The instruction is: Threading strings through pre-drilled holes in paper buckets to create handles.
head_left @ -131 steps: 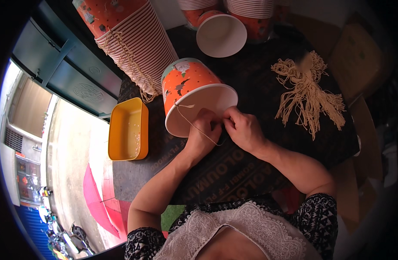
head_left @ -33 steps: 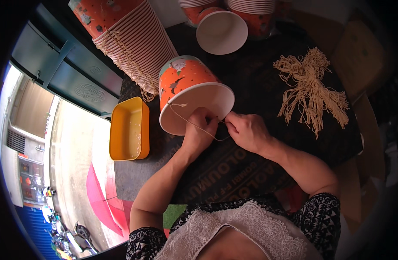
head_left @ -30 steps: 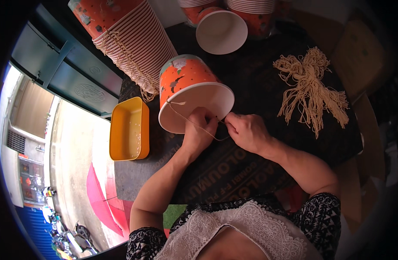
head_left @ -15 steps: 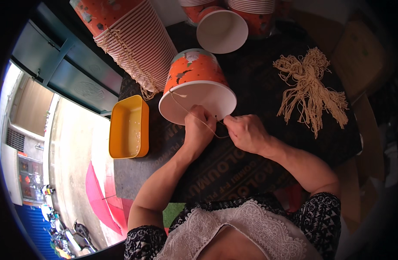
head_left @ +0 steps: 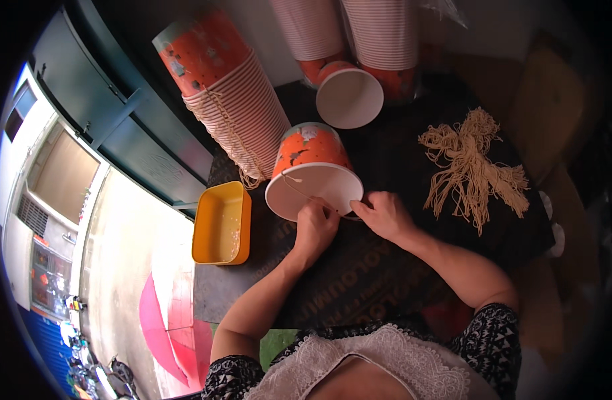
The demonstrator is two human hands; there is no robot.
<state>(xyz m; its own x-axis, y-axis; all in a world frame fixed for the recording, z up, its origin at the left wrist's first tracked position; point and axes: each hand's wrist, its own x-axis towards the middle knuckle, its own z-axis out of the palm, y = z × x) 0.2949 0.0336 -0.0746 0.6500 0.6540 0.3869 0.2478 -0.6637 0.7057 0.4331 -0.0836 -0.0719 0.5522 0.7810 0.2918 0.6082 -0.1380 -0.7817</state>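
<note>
An orange patterned paper bucket [head_left: 312,150] lies tilted on the dark table, its white mouth facing me. A thin beige cord [head_left: 294,189] is fixed at the rim's upper left and runs across the opening toward the near rim. My left hand [head_left: 316,229] is closed at that near rim, thumb and forefinger pinching the cord. At the rim's right side my right hand [head_left: 387,217] is closed, thumb inside the edge and fingers behind it. A bit of cord shows between the hands; its end is hidden.
A tall stack of matching buckets [head_left: 246,107] with cords hanging down stands behind left, near a yellow plastic tub [head_left: 220,223]. Another bucket [head_left: 350,99] lies at the back before more stacks. A bundle of beige cords [head_left: 476,170] lies right. A pink umbrella [head_left: 176,333] is outside left.
The view has shifted, so things sit lower in it. My right hand has moved from beside the near rim up onto the bucket's edge. The cord loop between my hands has shrunk.
</note>
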